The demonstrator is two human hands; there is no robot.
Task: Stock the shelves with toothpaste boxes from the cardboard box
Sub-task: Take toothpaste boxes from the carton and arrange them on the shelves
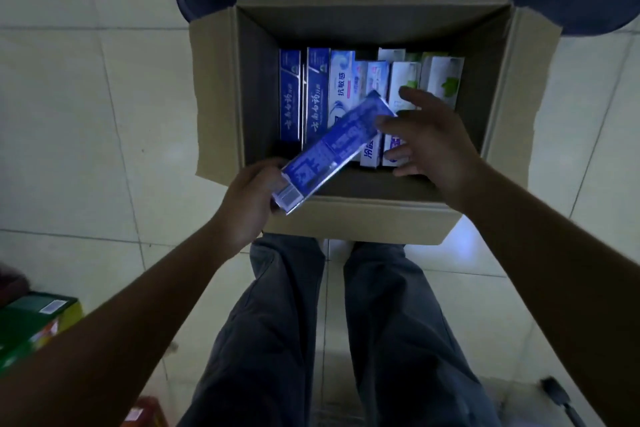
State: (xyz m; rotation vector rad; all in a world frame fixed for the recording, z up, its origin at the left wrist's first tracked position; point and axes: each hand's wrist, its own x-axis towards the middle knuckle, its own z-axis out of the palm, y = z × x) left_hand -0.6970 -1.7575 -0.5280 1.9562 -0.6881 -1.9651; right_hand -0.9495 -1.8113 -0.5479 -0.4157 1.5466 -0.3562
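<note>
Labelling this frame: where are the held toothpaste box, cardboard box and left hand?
held toothpaste box (332, 152), head view, printed face.
cardboard box (363, 218), head view, near outer wall.
left hand (247, 204), head view, back of hand.

Toothpaste boxes (317, 94) in a row inside cardboard box (363, 218) on floor (86, 114)

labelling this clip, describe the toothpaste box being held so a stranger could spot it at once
Find the open cardboard box on the tiled floor. Over its near-left corner the left hand grips one end of a blue toothpaste box. Unlike the boxes packed in a row inside, it slants diagonally above them, its far end near the right hand.
</note>
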